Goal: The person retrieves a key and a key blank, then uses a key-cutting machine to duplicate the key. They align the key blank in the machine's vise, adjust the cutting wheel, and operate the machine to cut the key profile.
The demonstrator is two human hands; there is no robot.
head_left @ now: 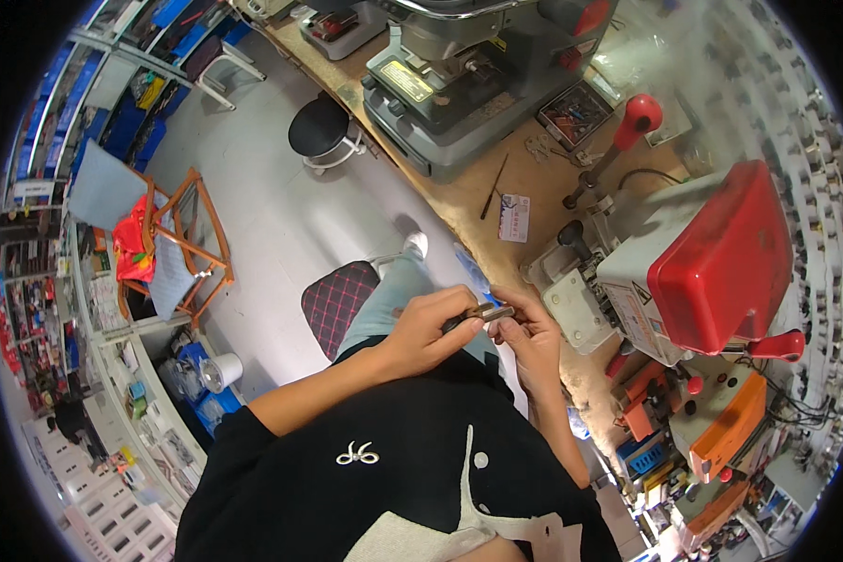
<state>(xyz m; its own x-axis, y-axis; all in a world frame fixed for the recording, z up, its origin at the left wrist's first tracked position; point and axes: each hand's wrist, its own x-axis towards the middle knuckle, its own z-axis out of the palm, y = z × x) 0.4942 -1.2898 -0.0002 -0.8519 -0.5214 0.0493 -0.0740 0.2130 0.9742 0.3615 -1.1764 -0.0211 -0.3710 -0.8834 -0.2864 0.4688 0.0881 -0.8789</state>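
Observation:
In front of my body my two hands are close together, with a small metal piece (498, 314) between them. It has a silvery, narrow end and a brass-coloured part beside it; its exact kind is too small to make out. My left hand (429, 326) is closed round its dark rear end, thumb and fingers pressed together. The fingers of my right hand (532, 339) are bent and pinch at the silvery end, with the thumb beneath. Part of the piece is hidden by the fingers.
A wooden workbench (445, 201) runs along the right, holding a grey machine (440, 112), a red-and-white key-cutting machine (712, 262), a card (513, 217) and a thin screwdriver (495, 187). Left are a round stool (317, 127) and a folding chair (173, 244). A checkered seat (337, 304) is by my leg.

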